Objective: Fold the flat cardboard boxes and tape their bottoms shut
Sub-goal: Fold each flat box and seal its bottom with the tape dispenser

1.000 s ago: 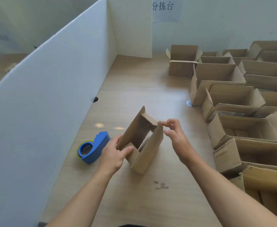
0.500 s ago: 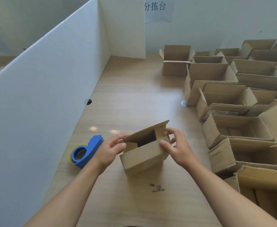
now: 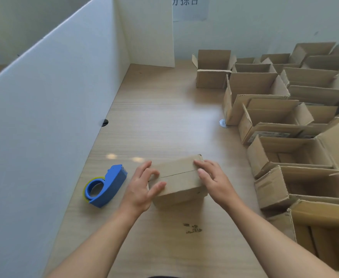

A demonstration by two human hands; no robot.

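On table (image 3: 164,117) | box (image 3: 177,182) seam-up, long axis left-right | left grip (image 3: 141,187), right grip (image 3: 212,178) flat-fingered, pressing it

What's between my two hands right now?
In the head view, the cardboard box, flaps folded shut, sits between the left hand and the right hand.

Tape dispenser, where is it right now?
Head view, lower left: the blue tape dispenser lies on the table, between the white partition and the left hand, untouched.

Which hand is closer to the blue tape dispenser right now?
Left. The left hand presses the box at its left end, just right of the dispenser; the right hand presses its right end.
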